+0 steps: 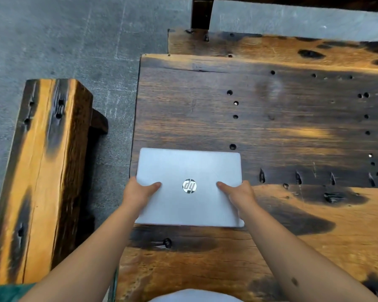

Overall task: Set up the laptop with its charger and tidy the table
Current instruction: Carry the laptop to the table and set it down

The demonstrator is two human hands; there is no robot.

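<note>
A closed, matte silver, rounded-corner laptop [190, 188] with a round mirrored logo lies near the left edge of the dark, scorched, hole-pocked plank desk [292, 118]. The left hand [140, 190] and right hand [240, 192] grip its side edges, thumbs flat on the lid, remaining fingers curled under. A charred wooden bench [42, 171] stands left on grey stone floor [63, 40].

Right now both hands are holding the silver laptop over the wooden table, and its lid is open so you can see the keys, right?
Not quite. The silver laptop is closed: the head view shows its lid with the round logo facing up, no keys. The rest holds: the left hand and right hand both hold it over the dark wooden table.
</note>
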